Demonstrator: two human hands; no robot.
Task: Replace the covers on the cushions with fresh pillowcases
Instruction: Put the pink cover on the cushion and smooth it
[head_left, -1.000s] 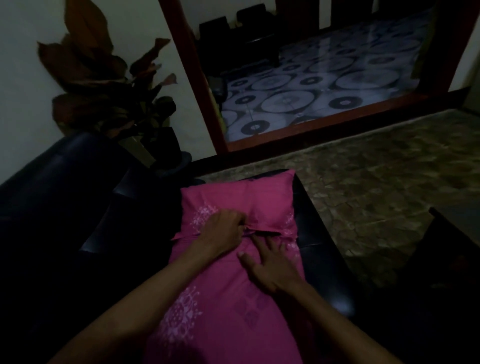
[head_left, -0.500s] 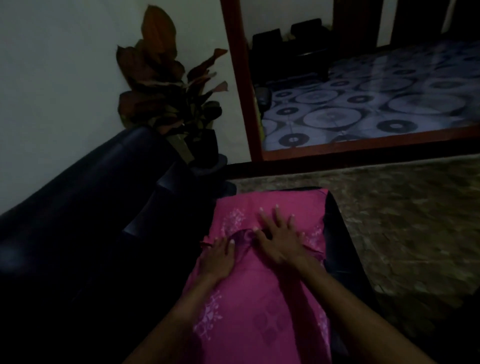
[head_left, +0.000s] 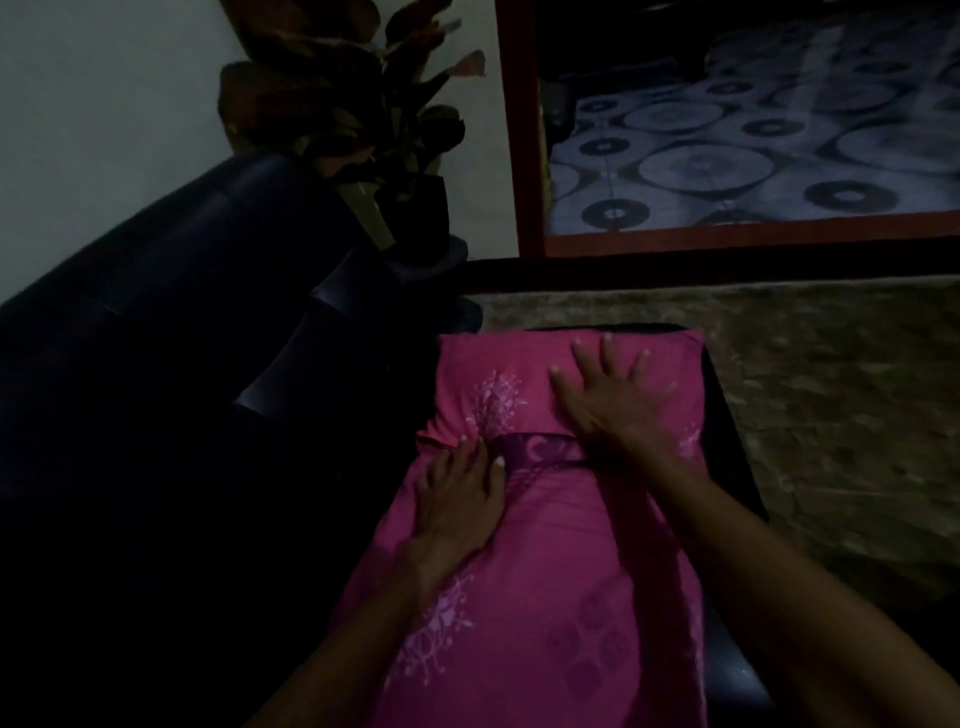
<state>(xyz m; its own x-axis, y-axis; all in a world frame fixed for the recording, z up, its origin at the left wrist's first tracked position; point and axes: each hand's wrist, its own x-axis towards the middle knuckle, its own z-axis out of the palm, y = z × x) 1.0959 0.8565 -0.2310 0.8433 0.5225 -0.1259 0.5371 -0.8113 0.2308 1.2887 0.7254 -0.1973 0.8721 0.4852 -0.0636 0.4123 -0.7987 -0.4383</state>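
Both hands flat, gripping nothing: left hand (head_left: 457, 499) near the flap, right hand (head_left: 613, 400) farther up the pink pillow (head_left: 545, 597), which runs lengthwise away from me on the sofa (head_left: 156, 364).

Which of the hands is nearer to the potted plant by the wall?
The left hand. It rests flat on the pink pillowcase at its left edge, below the potted plant. The right hand lies spread further right, on the cushion's far end.
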